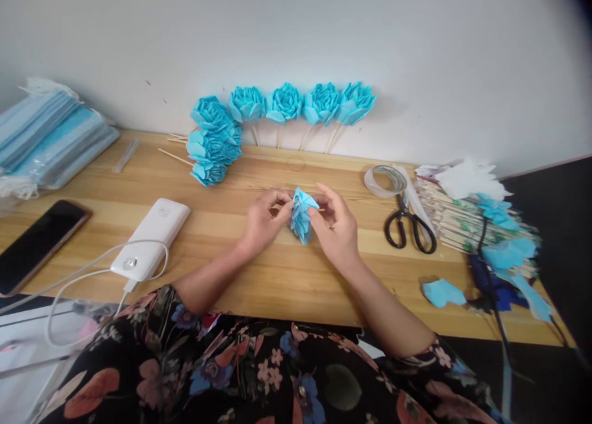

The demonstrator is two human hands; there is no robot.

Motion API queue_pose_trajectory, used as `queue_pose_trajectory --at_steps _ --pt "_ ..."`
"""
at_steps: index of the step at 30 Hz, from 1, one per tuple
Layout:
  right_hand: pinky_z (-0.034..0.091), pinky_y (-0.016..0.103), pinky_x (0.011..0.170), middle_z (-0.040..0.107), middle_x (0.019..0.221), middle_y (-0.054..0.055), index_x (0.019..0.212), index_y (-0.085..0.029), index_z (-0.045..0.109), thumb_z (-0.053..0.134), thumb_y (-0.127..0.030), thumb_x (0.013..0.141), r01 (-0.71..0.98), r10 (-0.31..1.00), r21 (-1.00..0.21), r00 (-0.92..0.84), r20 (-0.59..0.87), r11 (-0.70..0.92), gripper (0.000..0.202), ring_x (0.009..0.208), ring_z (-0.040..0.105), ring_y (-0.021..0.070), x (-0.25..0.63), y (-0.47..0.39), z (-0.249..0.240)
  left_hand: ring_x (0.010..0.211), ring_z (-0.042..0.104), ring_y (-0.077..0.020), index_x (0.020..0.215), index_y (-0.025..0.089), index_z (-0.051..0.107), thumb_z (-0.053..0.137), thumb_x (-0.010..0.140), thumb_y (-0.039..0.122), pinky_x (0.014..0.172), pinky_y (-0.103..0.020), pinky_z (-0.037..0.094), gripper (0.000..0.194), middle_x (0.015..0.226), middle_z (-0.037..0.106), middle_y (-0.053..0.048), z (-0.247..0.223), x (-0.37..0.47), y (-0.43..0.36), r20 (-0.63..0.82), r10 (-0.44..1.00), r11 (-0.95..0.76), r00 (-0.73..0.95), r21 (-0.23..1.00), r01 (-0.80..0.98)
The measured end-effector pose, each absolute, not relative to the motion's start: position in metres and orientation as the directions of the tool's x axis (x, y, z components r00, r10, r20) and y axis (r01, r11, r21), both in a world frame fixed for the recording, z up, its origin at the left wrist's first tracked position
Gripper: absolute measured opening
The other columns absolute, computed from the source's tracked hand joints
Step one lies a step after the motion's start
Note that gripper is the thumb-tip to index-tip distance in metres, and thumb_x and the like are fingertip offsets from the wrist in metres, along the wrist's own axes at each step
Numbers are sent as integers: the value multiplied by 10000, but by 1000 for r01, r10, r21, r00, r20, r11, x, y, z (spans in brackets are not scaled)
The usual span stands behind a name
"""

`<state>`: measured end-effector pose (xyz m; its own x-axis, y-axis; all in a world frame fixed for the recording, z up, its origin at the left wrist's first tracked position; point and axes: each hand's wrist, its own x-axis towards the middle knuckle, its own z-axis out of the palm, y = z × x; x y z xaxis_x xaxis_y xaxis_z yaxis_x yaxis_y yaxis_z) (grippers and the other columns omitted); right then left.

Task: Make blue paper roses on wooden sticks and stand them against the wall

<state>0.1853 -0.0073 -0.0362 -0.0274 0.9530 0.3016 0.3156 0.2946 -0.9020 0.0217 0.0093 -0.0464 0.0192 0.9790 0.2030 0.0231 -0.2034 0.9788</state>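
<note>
A partly layered blue artificial flower (300, 223) is held between both hands over the middle of the wooden table. My left hand (265, 219) pinches its left side with thumb and fingertips. From the right, my right hand (337, 228) grips the flower, thumb on a petal and fingers behind. The tip of a thin stick shows by the right fingers; the rest of it is hidden. Beyond my hands, several finished blue flowers (284, 103) on wooden sticks lean against the wall, and more flowers (213, 141) lie bunched to their left.
Black-handled scissors (403, 223) and a tape roll (385, 181) lie right, beside a pile of sticks (451, 217), blue scraps (509, 252) and a loose blue piece (444, 292). Left are a white power bank (152, 239) with a cable, a phone (41, 245) and stacked face masks (50, 137).
</note>
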Motion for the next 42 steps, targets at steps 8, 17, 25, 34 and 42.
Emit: queue_pose_trajectory --at_steps 8,17,25,34,42 --pt "603 396 858 746 1122 35 1291 -328 616 628 -320 921 205 975 -954 -3 223 218 371 962 713 207 186 -6 -47 778 651 -131 969 166 610 787 775 427 615 -214 564 370 913 680 -41 -49 24 11 84 989 -62 124 983 -174" --pt "602 378 843 740 1087 36 1296 -310 627 589 -238 916 342 920 -855 -93 382 390 389 935 705 190 184 -11 -44 628 573 -90 780 158 617 728 784 366 585 -205 494 236 719 622 8 -50 22 11 79 996 -77 46 996 -45" --pt "584 325 769 680 940 -1 1360 -306 559 667 -252 856 338 883 -817 -132 450 467 518 822 656 155 177 -14 -36 764 623 -130 795 176 633 655 830 235 641 -216 505 72 806 659 -30 -40 24 0 246 966 -254 75 957 139" --pt "557 276 706 685 914 -11 1311 -293 570 539 -190 929 422 869 -773 -80 489 474 397 744 642 125 175 -17 -35 750 609 -127 768 173 652 671 855 260 622 -218 497 125 793 644 -34 -38 25 -6 288 952 -298 100 949 103" --pt "554 290 687 684 944 -10 1291 -307 550 563 -190 907 382 893 -826 8 451 414 401 764 652 140 174 -17 -40 646 590 -93 781 178 624 764 815 364 627 -215 518 236 736 625 15 -44 26 -1 117 990 -107 80 988 -115"
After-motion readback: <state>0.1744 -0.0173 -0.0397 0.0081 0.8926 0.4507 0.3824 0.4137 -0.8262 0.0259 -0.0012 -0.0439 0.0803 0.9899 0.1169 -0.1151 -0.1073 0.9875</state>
